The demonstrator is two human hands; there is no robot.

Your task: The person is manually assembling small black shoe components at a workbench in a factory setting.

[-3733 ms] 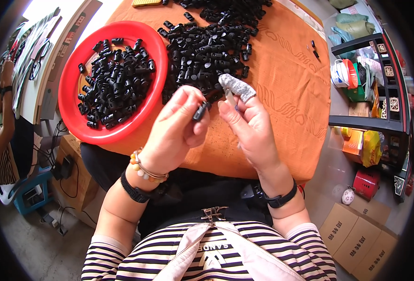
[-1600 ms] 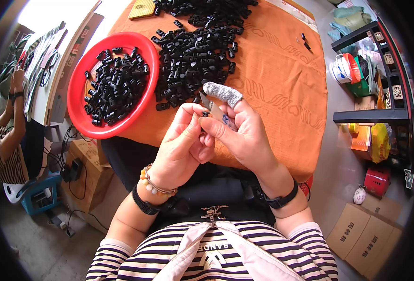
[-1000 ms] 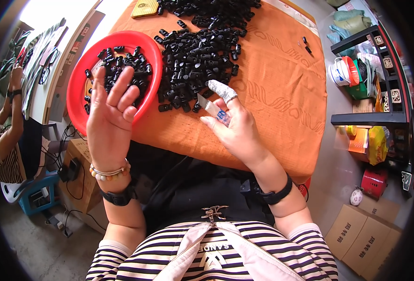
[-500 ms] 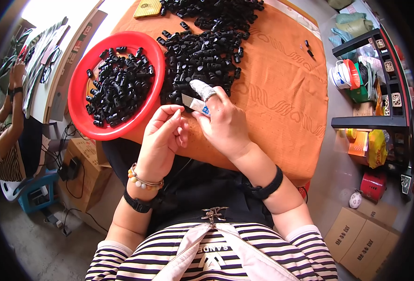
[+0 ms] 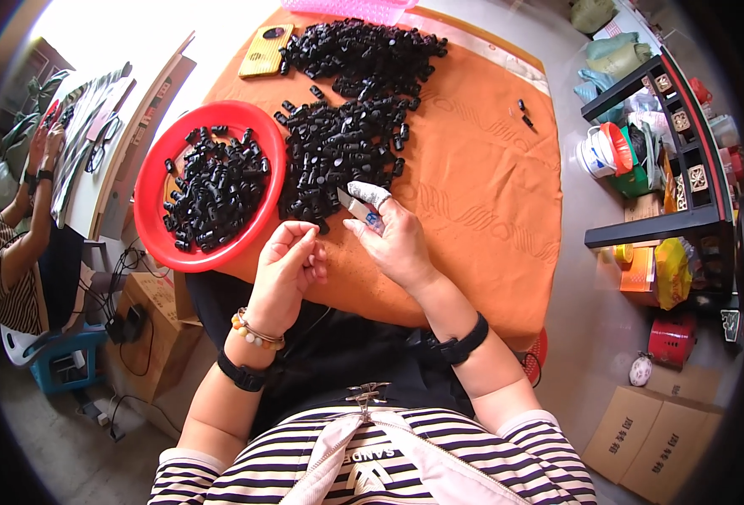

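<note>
My left hand [image 5: 286,265] is closed in a pinch by the table's near edge; whatever is between its fingertips, if anything, is too small to make out. In my right hand [image 5: 397,244] is a flat blade [image 5: 348,200] with a white and blue wrapped grip, its tip pointing up and left. A white cover sits on my right forefinger. Just beyond both hands lies a heap of small black cylindrical plastic parts [image 5: 338,151]. More of these parts fill a round red basin [image 5: 146,220] to the left.
A second black heap [image 5: 364,55] lies farther back, beside a yellow phone-like case [image 5: 264,52] and a pink basket [image 5: 351,10]. Orange cloth [image 5: 481,194] covers the table. A black rack [image 5: 654,223] stands right, cartons [image 5: 650,438] below it. A striped-shirted figure [image 5: 23,252], possibly a reflection, appears left.
The view has shifted, bringing the pink basket into sight. My left fingertips have drawn back from the blade, leaving a wider gap. The blade remains in my right hand.
</note>
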